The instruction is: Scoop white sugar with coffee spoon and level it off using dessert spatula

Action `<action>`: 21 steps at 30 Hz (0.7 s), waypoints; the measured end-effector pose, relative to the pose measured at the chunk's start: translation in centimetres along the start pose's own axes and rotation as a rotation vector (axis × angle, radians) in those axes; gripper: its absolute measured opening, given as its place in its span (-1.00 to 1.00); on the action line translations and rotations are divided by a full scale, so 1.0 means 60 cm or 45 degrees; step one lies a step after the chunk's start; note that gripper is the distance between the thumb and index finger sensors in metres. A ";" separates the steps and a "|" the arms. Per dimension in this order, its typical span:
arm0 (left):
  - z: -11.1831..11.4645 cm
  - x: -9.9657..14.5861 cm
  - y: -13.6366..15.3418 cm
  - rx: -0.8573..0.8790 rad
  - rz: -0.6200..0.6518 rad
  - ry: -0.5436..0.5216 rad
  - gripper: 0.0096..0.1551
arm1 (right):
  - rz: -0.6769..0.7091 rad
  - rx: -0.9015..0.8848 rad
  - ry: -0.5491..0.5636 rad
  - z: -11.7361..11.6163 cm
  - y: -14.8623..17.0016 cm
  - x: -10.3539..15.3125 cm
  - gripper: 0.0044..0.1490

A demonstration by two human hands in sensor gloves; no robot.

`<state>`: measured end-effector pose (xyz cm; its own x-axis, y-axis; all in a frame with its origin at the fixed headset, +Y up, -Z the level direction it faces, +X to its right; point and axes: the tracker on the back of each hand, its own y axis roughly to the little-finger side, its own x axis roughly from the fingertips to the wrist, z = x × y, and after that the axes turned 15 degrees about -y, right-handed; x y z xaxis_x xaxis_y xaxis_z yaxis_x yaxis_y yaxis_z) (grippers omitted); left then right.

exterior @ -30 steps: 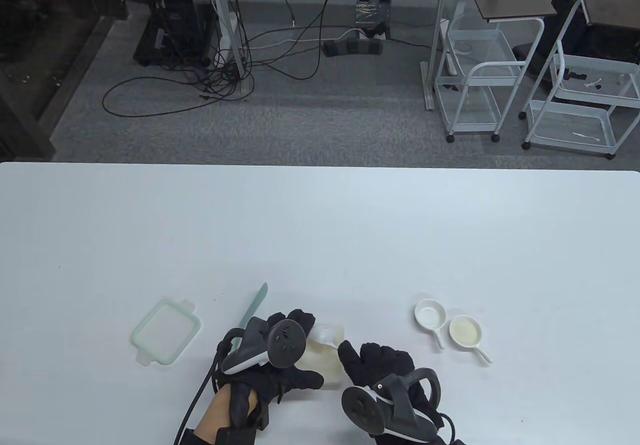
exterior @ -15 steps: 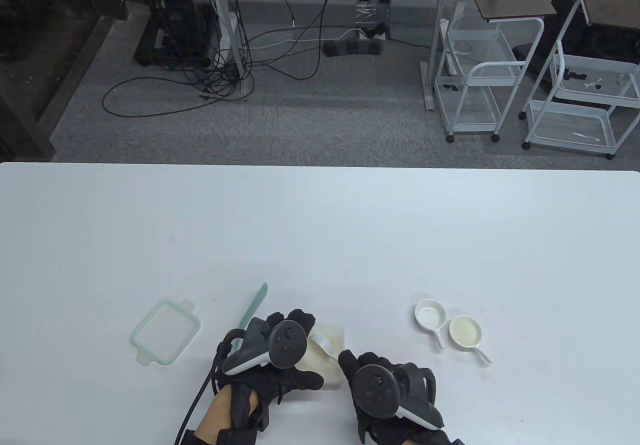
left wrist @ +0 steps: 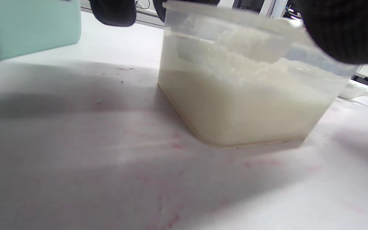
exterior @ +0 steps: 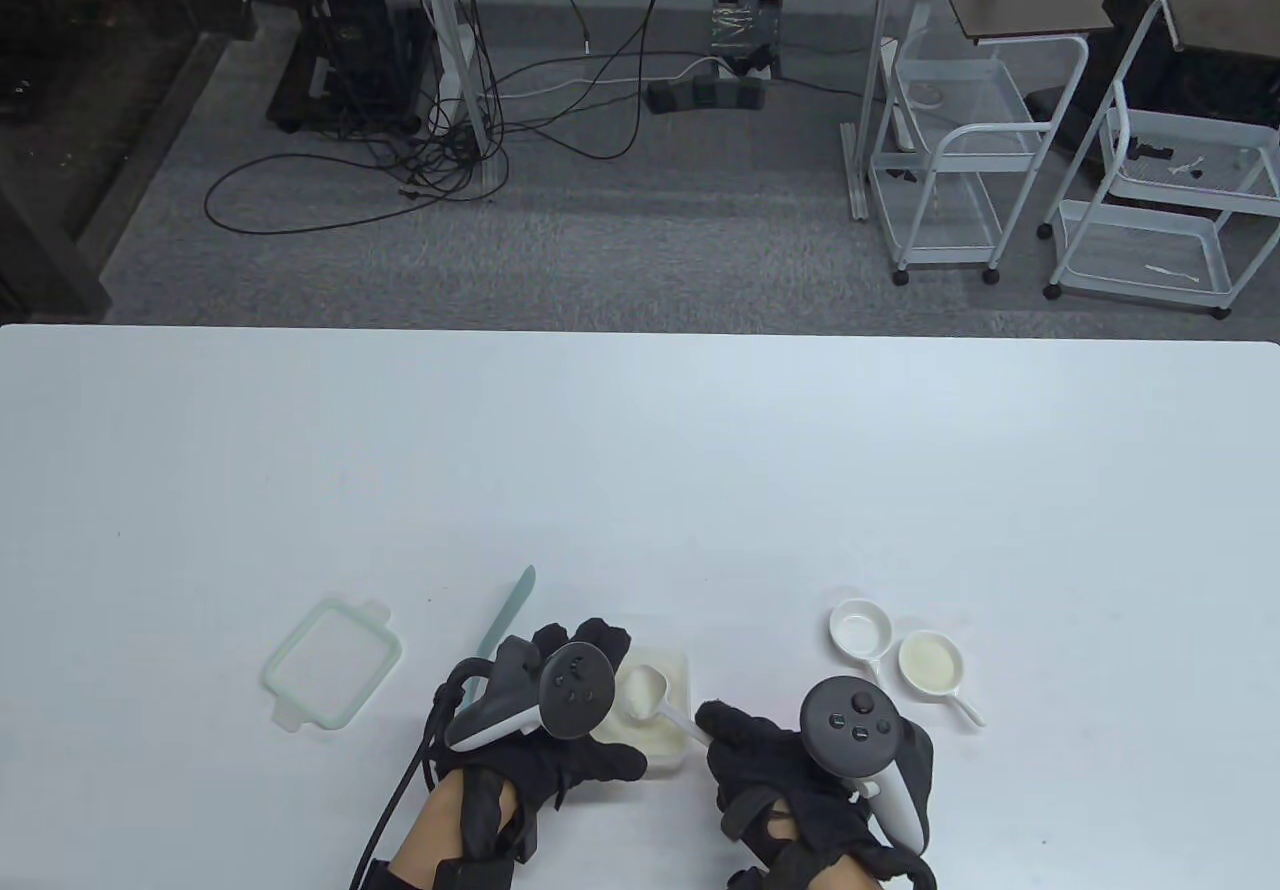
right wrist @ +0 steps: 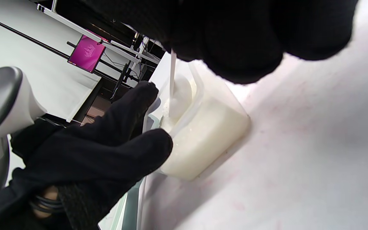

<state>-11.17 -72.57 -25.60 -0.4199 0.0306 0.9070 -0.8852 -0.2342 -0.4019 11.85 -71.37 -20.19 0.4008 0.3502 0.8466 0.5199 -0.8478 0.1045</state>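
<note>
The right hand [exterior: 800,780] has rolled palm-down since the earlier frame; its fingertips [right wrist: 235,48] pinch the spoon [exterior: 650,695] handle. The bowl, heaped with sugar [left wrist: 251,44], now sits raised above the tub [exterior: 672,745]. Beyond, the left hand [exterior: 560,730] fingers wrap the tub, apparently unchanged. The spatula [exterior: 508,615] lies behind them.

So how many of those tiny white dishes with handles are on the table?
2. They sit side by side to the right of the right hand: the left small dish looks empty, and the right small dish looks yellowish inside. None seems hidden.
</note>
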 end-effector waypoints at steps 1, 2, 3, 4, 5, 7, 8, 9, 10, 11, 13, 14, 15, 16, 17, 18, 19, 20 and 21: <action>0.000 0.000 0.000 0.000 0.000 0.000 0.42 | 0.006 -0.019 0.004 0.002 0.000 0.002 -0.42; 0.000 0.000 0.000 -0.001 0.000 -0.002 0.41 | 0.008 -0.037 0.006 0.004 0.000 0.003 -0.42; 0.000 0.000 0.000 -0.003 0.001 -0.004 0.41 | 0.013 -0.053 0.009 0.007 -0.001 0.005 -0.42; 0.000 0.000 0.000 -0.003 0.001 -0.005 0.41 | 0.018 -0.061 0.012 0.009 -0.001 0.006 -0.42; 0.001 0.001 0.000 -0.001 0.001 -0.007 0.41 | 0.023 -0.074 0.010 0.011 -0.001 0.007 -0.42; 0.001 0.001 0.001 0.013 -0.004 -0.007 0.41 | 0.026 -0.092 0.012 0.013 -0.002 0.009 -0.42; 0.001 0.001 0.001 0.021 -0.006 -0.007 0.41 | 0.029 -0.092 0.012 0.013 -0.001 0.009 -0.42; 0.001 0.001 0.001 0.021 -0.005 -0.008 0.41 | 0.030 -0.094 0.011 0.013 -0.001 0.010 -0.42; 0.001 0.001 0.002 0.021 -0.001 -0.009 0.41 | 0.031 -0.103 0.011 0.014 -0.001 0.010 -0.42; -0.002 0.002 0.003 0.021 0.003 -0.008 0.41 | 0.033 -0.104 0.010 0.014 -0.001 0.010 -0.42; -0.014 0.005 0.012 0.067 -0.013 -0.016 0.42 | 0.035 -0.113 0.008 0.014 -0.002 0.010 -0.42; -0.021 0.007 0.018 0.101 -0.027 -0.026 0.41 | 0.036 -0.112 0.008 0.014 -0.002 0.010 -0.42; -0.033 0.010 0.031 0.172 -0.053 -0.040 0.41 | 0.038 -0.110 0.008 0.014 -0.002 0.011 -0.42; -0.043 0.014 0.044 0.262 -0.088 -0.060 0.40 | 0.040 -0.113 0.008 0.014 -0.002 0.010 -0.42; -0.051 0.017 0.055 0.336 -0.133 -0.088 0.37 | 0.040 -0.116 0.007 0.014 -0.002 0.010 -0.42; -0.063 0.023 0.074 0.412 -0.217 -0.137 0.33 | 0.043 -0.116 0.006 0.015 -0.002 0.010 -0.42; -0.073 0.030 0.090 0.442 -0.296 -0.207 0.29 | 0.045 -0.116 0.006 0.014 -0.002 0.011 -0.42; -0.078 0.033 0.099 0.435 -0.343 -0.251 0.24 | 0.045 -0.116 0.006 0.015 -0.002 0.011 -0.42; -0.087 0.040 0.114 0.359 -0.437 -0.307 0.17 | 0.048 -0.114 0.006 0.015 -0.002 0.011 -0.42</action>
<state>-19.28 -69.04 -26.86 -0.0266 -0.0660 0.9975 -0.8618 -0.5041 -0.0563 12.73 -70.68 -20.12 0.4151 0.3159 0.8532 0.4351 -0.8925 0.1188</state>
